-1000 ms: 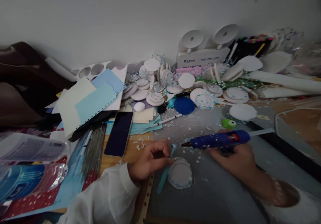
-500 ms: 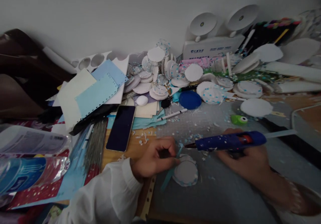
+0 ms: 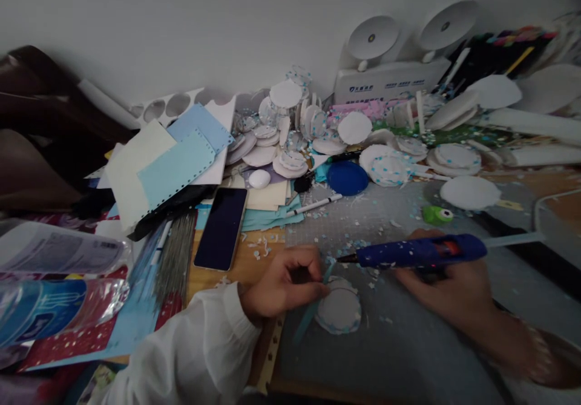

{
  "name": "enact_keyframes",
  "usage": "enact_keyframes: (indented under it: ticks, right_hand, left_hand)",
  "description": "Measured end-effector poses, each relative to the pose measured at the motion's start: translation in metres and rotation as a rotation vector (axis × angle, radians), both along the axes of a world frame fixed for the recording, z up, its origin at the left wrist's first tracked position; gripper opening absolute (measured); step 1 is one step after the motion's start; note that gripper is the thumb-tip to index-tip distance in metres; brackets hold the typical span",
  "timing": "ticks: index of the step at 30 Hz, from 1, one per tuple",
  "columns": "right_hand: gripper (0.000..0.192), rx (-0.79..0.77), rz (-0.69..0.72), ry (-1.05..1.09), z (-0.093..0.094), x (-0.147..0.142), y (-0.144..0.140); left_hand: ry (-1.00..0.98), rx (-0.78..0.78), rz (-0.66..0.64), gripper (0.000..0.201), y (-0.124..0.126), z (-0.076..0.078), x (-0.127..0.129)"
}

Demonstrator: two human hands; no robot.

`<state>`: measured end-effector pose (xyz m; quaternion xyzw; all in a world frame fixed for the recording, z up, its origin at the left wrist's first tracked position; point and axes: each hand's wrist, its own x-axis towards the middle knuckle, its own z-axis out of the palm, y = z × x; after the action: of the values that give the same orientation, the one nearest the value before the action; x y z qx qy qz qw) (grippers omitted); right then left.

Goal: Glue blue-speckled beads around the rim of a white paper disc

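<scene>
My right hand (image 3: pixel 447 290) is wrapped round a blue hot glue gun (image 3: pixel 408 253) with a clear glue stick (image 3: pixel 517 240) poking out of its back. The gun's dark nozzle points left, close to the top end of a narrow light-blue paper strip (image 3: pixel 308 317). Pinched between thumb and finger of my left hand (image 3: pixel 290 281) is that strip, which slants down past the fingertips. Beside it a white paper disc (image 3: pixel 339 311) with blue specks round its edge lies on the grey cutting mat (image 3: pixel 385 362); my left fingertips cover part of its rim.
White discs (image 3: pixel 385 166) pile up along the back, near a blue round lid (image 3: pixel 347 178). A phone (image 3: pixel 221 229), a wire bundle (image 3: pixel 172 266) and a plastic bottle (image 3: pixel 40 308) lie at the left. A green frog-eye piece (image 3: pixel 436 214) sits beyond the glue gun.
The view has shifted slightly. The glue gun's nozzle has come closer to the top of the blue strip; my left hand keeps its pinch.
</scene>
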<state>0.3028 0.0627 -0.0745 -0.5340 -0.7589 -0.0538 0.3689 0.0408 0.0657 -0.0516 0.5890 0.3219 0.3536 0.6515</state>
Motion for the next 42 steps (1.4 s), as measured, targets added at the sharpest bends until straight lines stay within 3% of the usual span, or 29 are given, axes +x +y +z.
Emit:
enact_keyframes:
  ticks: [6, 11, 15, 21, 26, 31, 35, 37, 42]
  right_hand:
    - [0.019, -0.056, -0.038, 0.033, -0.002, -0.002, -0.001]
    - [0.019, 0.041, -0.080, -0.011, 0.003, 0.001, 0.001]
    - [0.024, 0.095, -0.225, -0.096, 0.003, 0.010, 0.008]
    - [0.028, -0.148, -0.249, -0.218, -0.005, 0.022, 0.025]
    - [0.029, -0.175, -0.242, -0.210, -0.009, 0.023, 0.028]
    - [0.037, -0.106, -0.193, -0.081, 0.011, 0.022, 0.009]
    - [0.011, 0.043, -0.334, 0.034, 0.033, 0.018, -0.030]
    - [0.011, 0.118, -0.274, 0.007, 0.041, 0.013, -0.045]
    - [0.020, 0.220, 0.373, -0.234, 0.054, -0.021, -0.044]
  left_hand:
    - [0.001, 0.003, 0.003, 0.031, 0.000, -0.001, 0.000]
    - [-0.003, -0.001, 0.007, 0.030, 0.000, -0.001, 0.000]
    - [-0.033, -0.030, 0.027, 0.030, 0.000, 0.002, 0.000]
    - [-0.073, -0.135, 0.083, 0.029, 0.000, 0.006, 0.000]
    - [-0.139, -0.154, 0.145, 0.026, 0.000, 0.005, -0.001]
    - [-0.225, -0.212, 0.224, 0.021, 0.002, 0.004, -0.002]
    - [-0.268, -0.302, 0.261, 0.020, 0.003, 0.005, 0.000]
    - [-0.287, -0.351, 0.273, 0.022, 0.002, 0.006, 0.001]
    - [-0.304, -0.419, 0.288, 0.019, 0.001, 0.008, 0.004]
